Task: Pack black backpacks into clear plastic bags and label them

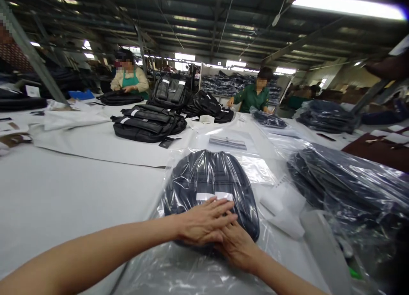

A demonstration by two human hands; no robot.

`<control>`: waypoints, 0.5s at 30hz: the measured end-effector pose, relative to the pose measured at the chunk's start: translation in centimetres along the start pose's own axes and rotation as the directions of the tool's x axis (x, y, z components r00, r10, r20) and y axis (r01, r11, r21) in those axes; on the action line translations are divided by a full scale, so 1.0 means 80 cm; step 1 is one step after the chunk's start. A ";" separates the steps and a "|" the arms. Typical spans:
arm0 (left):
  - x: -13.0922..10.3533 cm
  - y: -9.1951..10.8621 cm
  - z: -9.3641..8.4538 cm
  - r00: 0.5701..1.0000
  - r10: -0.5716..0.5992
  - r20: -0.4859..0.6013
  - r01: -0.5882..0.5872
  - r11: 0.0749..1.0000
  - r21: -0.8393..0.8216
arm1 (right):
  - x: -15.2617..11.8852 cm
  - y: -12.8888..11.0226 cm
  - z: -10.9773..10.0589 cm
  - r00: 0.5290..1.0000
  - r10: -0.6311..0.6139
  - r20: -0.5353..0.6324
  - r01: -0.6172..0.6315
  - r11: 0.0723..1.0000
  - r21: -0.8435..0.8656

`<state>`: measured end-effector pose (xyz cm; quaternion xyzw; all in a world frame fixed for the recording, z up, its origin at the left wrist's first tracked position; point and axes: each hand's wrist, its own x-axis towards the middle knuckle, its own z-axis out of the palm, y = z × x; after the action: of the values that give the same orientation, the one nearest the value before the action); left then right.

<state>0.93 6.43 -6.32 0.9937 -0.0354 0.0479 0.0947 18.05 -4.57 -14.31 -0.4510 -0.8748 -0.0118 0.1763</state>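
A dark backpack [211, 171] lies flat in front of me inside a clear plastic bag [172, 265], whose loose end spreads toward me. Two white strips show on the backpack's front. My left hand [204, 222] rests flat over the plastic on the backpack's lower part, fingers stretched out. Partly beneath it, my right hand [238, 244] presses on the same spot; the left hand covers its fingertips, so whether they grip the plastic is hidden.
Plastic-wrapped bags [338, 180] are heaped at the right. Black backpacks [147, 124] lie further back on the white table [64, 188]. Across it stand a person in a green apron [130, 79] and another in a dark green shirt [254, 99]. Flat clear bags [255, 169] lie beyond the backpack.
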 end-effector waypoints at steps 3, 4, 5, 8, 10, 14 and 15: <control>-0.011 -0.005 0.046 0.999 0.023 0.041 -0.025 0.999 0.038 | -0.004 0.003 0.007 0.999 0.007 0.032 -0.008 1.000 0.025; -0.015 -0.005 0.058 0.999 0.018 0.030 -0.020 0.998 0.061 | -0.005 0.005 0.010 0.999 0.009 0.042 -0.010 0.999 0.041; -0.020 -0.005 0.067 1.000 0.016 0.013 -0.017 0.996 0.084 | -0.006 0.007 0.012 0.999 0.011 0.034 -0.013 0.998 0.060; -0.024 -0.005 0.078 0.998 0.050 -0.036 -0.045 0.991 0.122 | -0.007 0.014 0.018 0.998 0.029 -0.060 -0.023 0.995 0.101; -0.022 -0.004 0.079 0.997 0.058 -0.055 -0.051 0.991 0.123 | -0.008 0.017 0.014 0.991 0.037 -0.130 -0.022 0.992 0.121; -0.015 -0.001 0.074 0.998 0.046 -0.031 -0.041 0.988 0.146 | -0.033 0.009 -0.021 0.981 0.077 -0.179 -0.055 0.991 0.122; -0.014 0.000 0.072 0.999 0.052 -0.015 -0.049 0.986 0.161 | -0.047 0.003 -0.033 0.977 0.090 -0.195 -0.070 0.992 0.105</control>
<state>0.36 5.38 -12.04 0.9964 -0.0556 0.0622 0.0137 20.98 -7.85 -13.04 -0.4732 -0.8335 -0.0070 0.2853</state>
